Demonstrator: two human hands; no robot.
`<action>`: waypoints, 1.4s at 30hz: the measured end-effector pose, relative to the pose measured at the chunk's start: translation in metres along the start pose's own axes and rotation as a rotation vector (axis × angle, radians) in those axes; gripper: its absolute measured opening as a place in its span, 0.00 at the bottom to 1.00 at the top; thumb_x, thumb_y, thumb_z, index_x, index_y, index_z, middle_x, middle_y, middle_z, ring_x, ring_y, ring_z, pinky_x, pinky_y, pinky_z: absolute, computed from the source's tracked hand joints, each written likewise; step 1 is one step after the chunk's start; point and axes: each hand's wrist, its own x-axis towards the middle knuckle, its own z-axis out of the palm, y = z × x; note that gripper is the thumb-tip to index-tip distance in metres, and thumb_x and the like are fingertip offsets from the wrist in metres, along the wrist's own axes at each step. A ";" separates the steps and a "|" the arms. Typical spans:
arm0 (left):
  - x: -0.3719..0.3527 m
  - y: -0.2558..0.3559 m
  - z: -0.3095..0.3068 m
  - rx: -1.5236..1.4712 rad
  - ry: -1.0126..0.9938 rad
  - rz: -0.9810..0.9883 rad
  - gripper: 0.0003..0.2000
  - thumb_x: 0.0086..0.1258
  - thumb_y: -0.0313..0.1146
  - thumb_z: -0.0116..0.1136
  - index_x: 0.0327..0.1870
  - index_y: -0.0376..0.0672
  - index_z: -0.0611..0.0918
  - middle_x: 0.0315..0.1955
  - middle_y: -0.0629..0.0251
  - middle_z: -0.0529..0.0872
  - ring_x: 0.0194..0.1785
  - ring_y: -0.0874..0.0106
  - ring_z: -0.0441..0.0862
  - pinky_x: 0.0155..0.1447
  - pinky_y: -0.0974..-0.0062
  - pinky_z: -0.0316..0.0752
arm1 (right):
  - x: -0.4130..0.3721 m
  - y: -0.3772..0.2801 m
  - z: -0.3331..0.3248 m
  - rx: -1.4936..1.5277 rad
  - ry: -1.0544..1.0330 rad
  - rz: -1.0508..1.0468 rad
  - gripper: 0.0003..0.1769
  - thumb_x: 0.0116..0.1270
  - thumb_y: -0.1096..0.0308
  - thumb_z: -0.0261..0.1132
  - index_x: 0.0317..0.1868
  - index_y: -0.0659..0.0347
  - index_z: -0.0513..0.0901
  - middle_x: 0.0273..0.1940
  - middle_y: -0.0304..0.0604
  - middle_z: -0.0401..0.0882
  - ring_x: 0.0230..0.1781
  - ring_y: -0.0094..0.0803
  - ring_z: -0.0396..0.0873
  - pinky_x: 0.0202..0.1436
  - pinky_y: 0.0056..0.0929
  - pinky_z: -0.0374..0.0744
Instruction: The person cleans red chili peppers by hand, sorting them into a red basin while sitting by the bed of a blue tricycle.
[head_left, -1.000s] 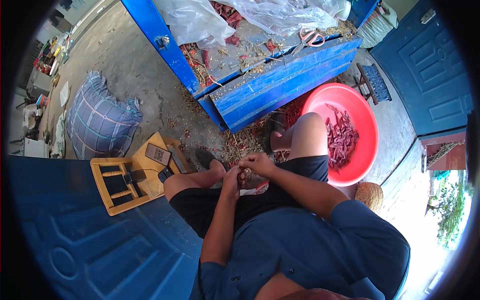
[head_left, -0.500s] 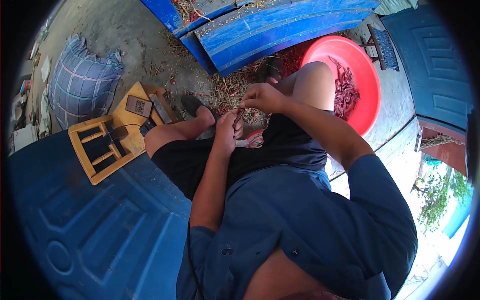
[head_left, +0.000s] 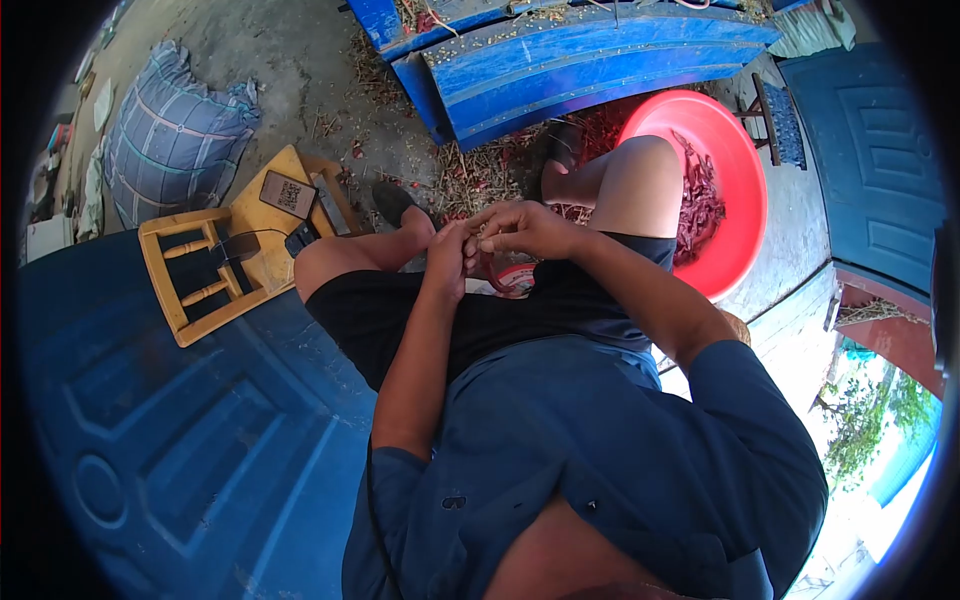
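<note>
Both my hands meet over my lap, between my knees. My left hand (head_left: pixel 450 260) is closed, with its fingers curled against a curved dark red chili pepper (head_left: pixel 492 274). Against it from the other side, my right hand (head_left: pixel 525 230) is pinched at the pepper's upper part, its fingertips touching those of the left. The pepper's lower end hangs below the fingers; its top is hidden by them. Behind it, partly covered by my shorts, is a small red-rimmed container (head_left: pixel 517 272). A big red basin (head_left: pixel 742 215) with many dark red chili peppers (head_left: pixel 699 205) stands right of my right knee.
A blue metal bin (head_left: pixel 600 75) stands ahead, with stalks and red scraps littering the floor before it. At left, a wooden chair (head_left: pixel 265 225) lies with a phone (head_left: pixel 289 194) on it, near a stuffed plaid sack (head_left: pixel 180 135). A small stool (head_left: pixel 780 120) is beyond the basin.
My right hand has moved slightly down and closer to the left, and the pepper now hangs lower, curved, between them. The view has shifted slightly.
</note>
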 end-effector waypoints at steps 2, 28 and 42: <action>0.001 -0.005 -0.002 -0.021 0.056 0.017 0.08 0.72 0.28 0.46 0.44 0.38 0.79 0.27 0.67 0.80 0.25 0.74 0.78 0.27 0.78 0.73 | 0.005 0.003 0.012 -0.078 -0.019 -0.028 0.09 0.70 0.67 0.68 0.44 0.62 0.88 0.61 0.48 0.78 0.60 0.33 0.76 0.61 0.32 0.75; 0.024 0.026 0.056 -0.008 0.016 0.005 0.17 0.76 0.43 0.48 0.51 0.41 0.81 0.45 0.63 0.84 0.50 0.71 0.83 0.54 0.72 0.79 | -0.006 -0.020 0.048 -0.902 0.773 -0.282 0.13 0.51 0.65 0.70 0.39 0.54 0.83 0.51 0.43 0.79 0.36 0.41 0.85 0.33 0.40 0.83; 0.010 0.001 0.086 0.042 0.044 -0.251 0.27 0.78 0.54 0.45 0.66 0.43 0.75 0.63 0.57 0.77 0.65 0.59 0.76 0.68 0.57 0.73 | -0.009 0.028 0.042 -0.233 1.085 0.018 0.11 0.62 0.67 0.63 0.41 0.60 0.88 0.39 0.52 0.87 0.39 0.45 0.87 0.45 0.41 0.83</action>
